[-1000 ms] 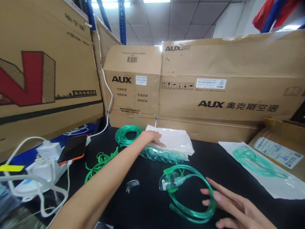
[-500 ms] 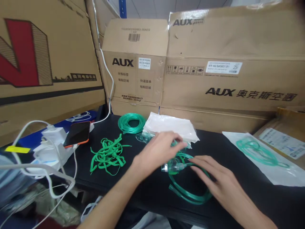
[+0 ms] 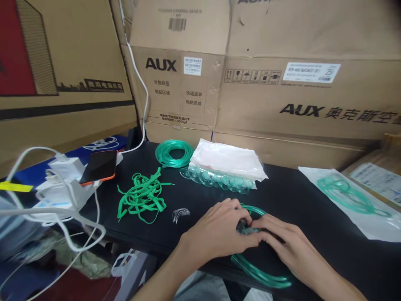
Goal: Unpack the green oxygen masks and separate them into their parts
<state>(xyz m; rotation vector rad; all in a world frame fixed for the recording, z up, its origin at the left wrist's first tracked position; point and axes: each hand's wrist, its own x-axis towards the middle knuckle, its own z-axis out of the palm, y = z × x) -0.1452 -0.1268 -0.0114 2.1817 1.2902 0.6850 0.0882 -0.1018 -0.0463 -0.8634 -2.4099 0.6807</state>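
Note:
My left hand (image 3: 221, 228) is closed around a clear plastic mask piece (image 3: 242, 227), mostly hidden by its fingers. My right hand (image 3: 282, 236) meets it from the right, its thumb and fingers pinching the connector (image 3: 250, 230) beside the mask piece. Coiled green tubing (image 3: 263, 274) loops behind and below both hands on the black table. Farther back, a row of clear green-tinted masks (image 3: 219, 179) lies in front of white packets (image 3: 227, 159). A tangle of green straps (image 3: 140, 198) and several small metal strips (image 3: 181, 214) rest left of my left hand.
A green tubing coil (image 3: 174, 153) lies at the back. On the left are a phone (image 3: 100, 166) and white chargers (image 3: 67, 171) with cables. A packaged tubing set (image 3: 347, 196) lies at the right. Cardboard boxes (image 3: 181, 100) stand behind the black table (image 3: 131, 234).
The view has shifted. My left hand has come down toward my right hand and closed around the mask piece. The row of masks and the metal strips now show.

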